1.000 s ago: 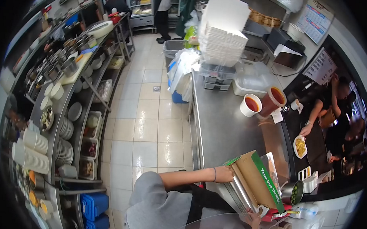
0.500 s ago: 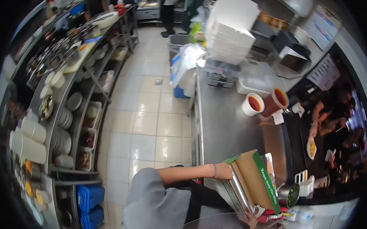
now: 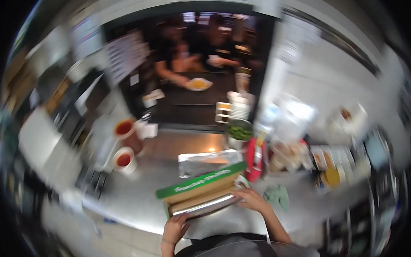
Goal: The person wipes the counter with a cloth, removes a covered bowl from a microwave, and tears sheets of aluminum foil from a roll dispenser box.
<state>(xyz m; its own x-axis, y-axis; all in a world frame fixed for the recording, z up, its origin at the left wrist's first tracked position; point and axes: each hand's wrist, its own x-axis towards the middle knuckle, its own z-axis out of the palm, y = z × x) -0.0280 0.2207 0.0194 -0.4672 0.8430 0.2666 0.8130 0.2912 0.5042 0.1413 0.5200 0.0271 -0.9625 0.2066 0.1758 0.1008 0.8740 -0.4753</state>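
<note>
A long cardboard foil box (image 3: 201, 186) with a green-edged lid stands open on the steel counter in front of me. Inside it lies a shiny foil roll (image 3: 209, 205). My left hand (image 3: 175, 229) grips the box's near left corner, fingers over the edge by the roll's end. At the right end, my right hand (image 3: 252, 200) is closed around the box's edge, its fingertips reaching over the roll. Just behind the lid, a flat piece of foil (image 3: 188, 166) rests on the counter.
Two tubs of red sauce (image 3: 124, 161) stand at left on the counter (image 3: 161, 149). Behind the box are a pot of greens (image 3: 239, 131) and a red object (image 3: 255, 159). Across the pass-through, another person's hand (image 3: 180, 80) touches a plate of yellow food (image 3: 199, 85).
My view has swung right, from the aisle to face the counter and pass-through. Both hands remain at the foil box, which now lies crosswise before me.
</note>
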